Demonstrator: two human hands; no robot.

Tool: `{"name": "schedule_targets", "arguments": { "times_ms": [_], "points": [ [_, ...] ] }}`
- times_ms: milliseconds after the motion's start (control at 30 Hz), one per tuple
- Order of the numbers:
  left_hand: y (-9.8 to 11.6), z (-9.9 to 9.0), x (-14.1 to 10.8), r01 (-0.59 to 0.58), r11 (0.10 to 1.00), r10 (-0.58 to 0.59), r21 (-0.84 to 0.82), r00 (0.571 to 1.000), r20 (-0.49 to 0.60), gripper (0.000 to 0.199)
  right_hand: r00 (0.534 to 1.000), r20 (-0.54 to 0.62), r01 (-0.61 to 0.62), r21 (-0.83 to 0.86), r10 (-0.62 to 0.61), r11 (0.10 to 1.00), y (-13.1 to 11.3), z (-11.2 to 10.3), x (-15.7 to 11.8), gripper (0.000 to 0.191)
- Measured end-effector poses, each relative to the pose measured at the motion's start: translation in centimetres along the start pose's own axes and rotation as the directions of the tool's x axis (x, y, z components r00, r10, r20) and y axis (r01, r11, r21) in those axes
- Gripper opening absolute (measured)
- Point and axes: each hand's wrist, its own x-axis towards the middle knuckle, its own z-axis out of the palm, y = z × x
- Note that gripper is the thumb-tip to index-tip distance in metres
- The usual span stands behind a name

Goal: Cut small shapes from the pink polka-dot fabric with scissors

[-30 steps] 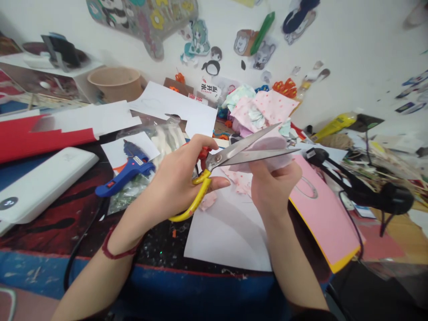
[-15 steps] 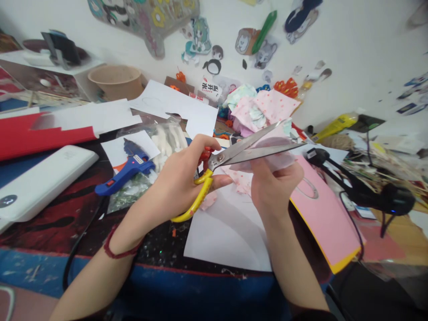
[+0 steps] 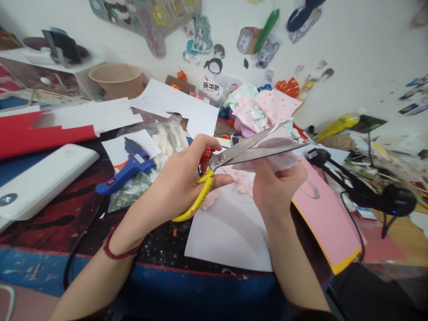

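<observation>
My left hand (image 3: 182, 178) is closed around the yellow handles of a pair of scissors (image 3: 230, 156), whose long metal blades stand apart and point right. In my right hand (image 3: 279, 185) is a thin pale pink piece of fabric or paper (image 3: 276, 149), pinched between thumb and fingers. The blades lie across this piece; whether they bite into it I cannot tell. Below the hands lies a white sheet of paper (image 3: 230, 236), with small pink dotted scraps (image 3: 243, 182) near its top edge.
To the left are a blue glue gun (image 3: 129, 174), a white power bank (image 3: 47, 180) and red card (image 3: 50, 136). Behind sits a heap of pink and green fabric (image 3: 264, 107). On the right are a pink sheet (image 3: 331, 218) and a black device on an arm (image 3: 357, 187).
Almost nothing differs. The whole view has shifted very slightly, and both hands keep the scissors and the pink piece in nearly the same pose.
</observation>
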Motion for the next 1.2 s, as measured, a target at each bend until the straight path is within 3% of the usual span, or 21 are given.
{"name": "schedule_targets", "arguments": {
  "times_ms": [500, 867, 1200],
  "points": [
    [0.2, -0.4, -0.1, -0.021, 0.997, 0.021, 0.075, 1.0, 0.007, 0.045, 0.997, 0.05, -0.056, -0.001, 0.056, 0.998, -1.0, -0.1, 0.2, 0.019],
    [0.0, -0.4, -0.1, -0.009, 0.997, 0.008, 0.075, 1.0, 0.013, 0.049, 0.999, 0.012, -0.032, -0.047, 0.033, 0.998, -0.3, -0.7, 0.1, 0.016],
    [0.1, -0.5, -0.1, -0.026, 0.994, 0.024, 0.103, 1.0, 0.014, 0.048, 0.997, 0.065, 0.05, -0.08, -0.045, 0.996, -0.7, -0.9, 0.6, 0.017]
  ]
}}
